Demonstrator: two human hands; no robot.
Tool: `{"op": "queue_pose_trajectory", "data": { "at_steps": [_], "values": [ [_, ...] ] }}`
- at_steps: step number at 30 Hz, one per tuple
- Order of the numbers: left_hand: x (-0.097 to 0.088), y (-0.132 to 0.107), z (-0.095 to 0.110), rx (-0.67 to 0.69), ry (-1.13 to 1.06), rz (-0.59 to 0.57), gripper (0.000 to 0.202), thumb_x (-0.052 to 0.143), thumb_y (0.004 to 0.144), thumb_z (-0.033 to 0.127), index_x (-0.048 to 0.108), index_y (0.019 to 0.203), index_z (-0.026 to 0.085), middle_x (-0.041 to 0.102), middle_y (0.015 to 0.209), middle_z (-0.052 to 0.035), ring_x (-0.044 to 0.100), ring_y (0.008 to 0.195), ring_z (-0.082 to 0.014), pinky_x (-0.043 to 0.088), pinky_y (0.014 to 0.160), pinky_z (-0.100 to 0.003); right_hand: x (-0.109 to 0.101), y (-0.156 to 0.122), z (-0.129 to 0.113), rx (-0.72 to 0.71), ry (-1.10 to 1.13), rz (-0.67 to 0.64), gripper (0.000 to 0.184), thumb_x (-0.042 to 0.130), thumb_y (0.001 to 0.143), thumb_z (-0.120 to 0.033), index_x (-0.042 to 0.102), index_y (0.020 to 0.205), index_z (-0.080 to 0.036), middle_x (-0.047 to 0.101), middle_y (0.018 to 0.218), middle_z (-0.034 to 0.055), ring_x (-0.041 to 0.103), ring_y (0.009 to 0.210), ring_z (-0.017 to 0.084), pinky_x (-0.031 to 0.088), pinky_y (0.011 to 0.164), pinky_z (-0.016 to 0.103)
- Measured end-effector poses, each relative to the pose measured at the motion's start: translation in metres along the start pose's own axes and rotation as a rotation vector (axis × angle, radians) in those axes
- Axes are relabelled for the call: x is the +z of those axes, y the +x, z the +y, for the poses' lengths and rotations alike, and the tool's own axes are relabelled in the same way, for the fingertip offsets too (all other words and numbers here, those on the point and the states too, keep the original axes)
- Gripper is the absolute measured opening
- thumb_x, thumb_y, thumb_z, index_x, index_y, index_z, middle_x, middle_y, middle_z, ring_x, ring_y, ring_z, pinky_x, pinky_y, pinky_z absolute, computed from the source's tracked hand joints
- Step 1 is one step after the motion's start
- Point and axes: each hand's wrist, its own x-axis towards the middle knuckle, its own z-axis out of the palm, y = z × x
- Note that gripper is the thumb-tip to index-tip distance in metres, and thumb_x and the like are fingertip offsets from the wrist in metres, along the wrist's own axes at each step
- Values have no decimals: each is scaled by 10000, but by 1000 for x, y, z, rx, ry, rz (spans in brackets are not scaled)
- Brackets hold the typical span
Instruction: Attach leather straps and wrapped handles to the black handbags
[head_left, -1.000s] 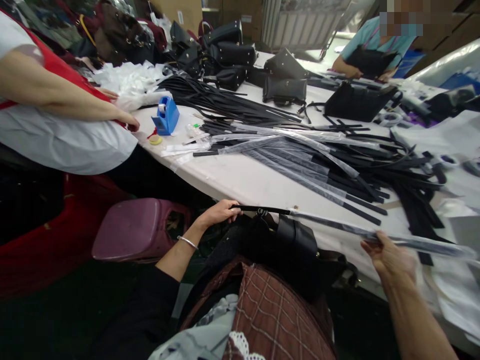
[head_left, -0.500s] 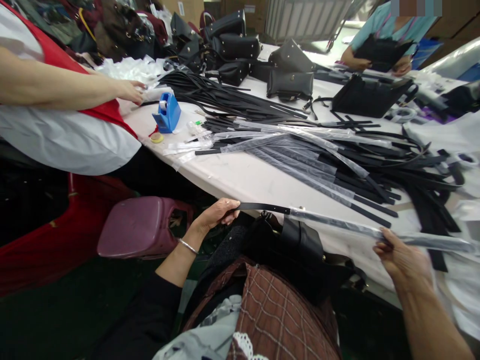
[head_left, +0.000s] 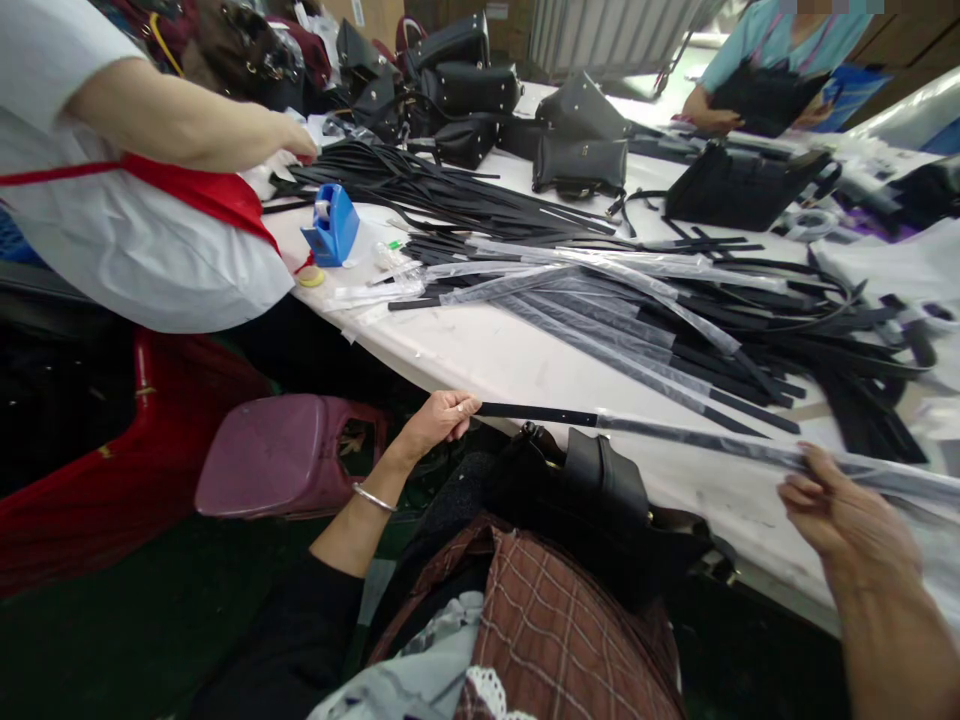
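My left hand (head_left: 439,417) pinches the bare end of a long black strap (head_left: 540,413) at the near edge of the white table (head_left: 525,375). From about its middle the strap runs to the right inside a clear plastic sleeve (head_left: 697,440). My right hand (head_left: 847,515) lies on the sleeve's far end with its fingers curled around it. A black handbag (head_left: 600,490) rests in my lap below the strap.
A pile of black straps (head_left: 675,310), some sleeved in plastic, covers the table's middle and right. A blue tape dispenser (head_left: 331,225) stands at the left. Black handbags (head_left: 577,165) sit at the back. One person (head_left: 150,200) reaches in from the left; another works at the far right. A purple stool (head_left: 277,455) stands below.
My right hand has slid to the right along the strap, drawing the plastic sleeve further off. The person at the left has reached further over the table.
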Motion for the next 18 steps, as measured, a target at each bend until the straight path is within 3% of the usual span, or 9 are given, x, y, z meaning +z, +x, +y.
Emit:
{"op": "queue_pose_trajectory", "data": {
  "at_steps": [2,4,6,8,11,15,18],
  "values": [
    [3,-3,2,81,49,74,331,644,822,429,704,967,137,608,563,30,477,444,-66,371,459,-186,-5,-3,-2,144,89,-14,134,692,688,-42,628,769,-128,405,627,-67,332,369,-9,267,287,78],
    [7,-8,3,162,10,116,302,649,832,371,713,1031,154,686,706,-7,582,569,-96,465,579,-212,-13,0,3,224,114,16,87,638,761,-63,639,765,-150,420,632,-39,423,420,29,337,333,102],
    [11,-13,3,238,-42,125,261,648,846,327,726,1036,165,716,791,-32,639,679,-128,505,694,-248,-23,7,11,205,90,78,145,578,839,-152,629,705,-175,475,668,10,509,495,83,432,409,203],
    [14,-17,1,319,-68,115,192,669,839,296,751,955,167,723,822,-50,661,765,-159,511,762,-274,-31,14,19,164,68,127,268,515,894,-266,621,661,-187,505,680,44,529,521,110,452,479,312],
    [16,-20,-3,395,-71,82,134,697,818,279,764,810,164,722,826,-69,663,828,-191,510,789,-293,-41,22,28,156,28,138,380,433,918,-372,638,654,-192,453,594,33,477,479,95,390,514,379],
    [15,-23,-8,389,-62,29,105,704,807,253,773,820,175,724,908,-81,666,869,-203,505,800,-297,-48,28,36,81,-8,85,326,445,866,-304,652,639,-196,336,512,-29,319,410,48,341,532,417],
    [14,-26,-6,387,-49,1,97,688,809,220,773,830,179,718,942,-74,665,867,-194,493,810,-290,-54,35,42,28,-28,65,310,464,833,-268,654,601,-191,326,481,-33,261,405,32,326,558,446]
  ]
}}
